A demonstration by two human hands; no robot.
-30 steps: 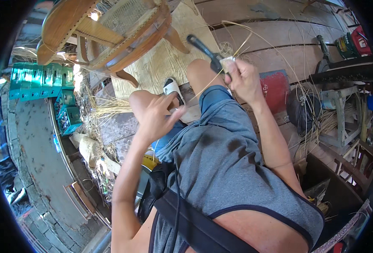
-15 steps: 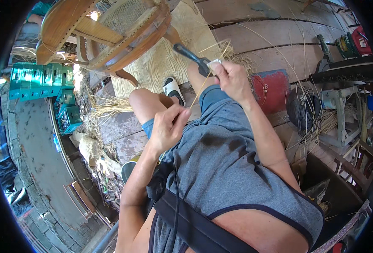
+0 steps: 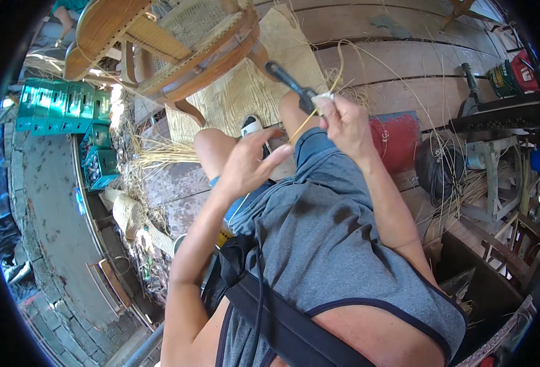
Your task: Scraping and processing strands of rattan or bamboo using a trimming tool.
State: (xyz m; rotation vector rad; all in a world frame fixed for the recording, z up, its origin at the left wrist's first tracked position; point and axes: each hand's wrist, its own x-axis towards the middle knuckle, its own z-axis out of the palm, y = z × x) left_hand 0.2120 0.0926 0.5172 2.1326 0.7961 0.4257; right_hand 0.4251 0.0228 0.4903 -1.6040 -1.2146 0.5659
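Observation:
My right hand (image 3: 347, 127) is closed over my right knee, pinching a pale cloth-like pad (image 3: 322, 98) around a thin yellowish rattan strip (image 3: 303, 125). Under its fingertips lies a dark-handled tool (image 3: 287, 78), pointing up and left across the knee; its working end is hidden by the hand. From the pad the strip slants down toward my left hand (image 3: 248, 164), and its other side loops up beyond the right hand. The left hand is open, thumb and fingers spread, close to the lower part of the strip.
A carved wooden chair with woven cane (image 3: 202, 67) lies tipped at upper left, above a plywood sheet (image 3: 221, 92). Loose rattan strips (image 3: 166, 154) spread left of my legs. Green crates (image 3: 65, 107) stand far left. A red panel (image 3: 398, 140) and dark coil (image 3: 441, 168) sit at right.
My left hand has opened from a pinch on the strip and moved up and right, nearer the right hand. The right hand has shifted slightly right and down, still gripping.

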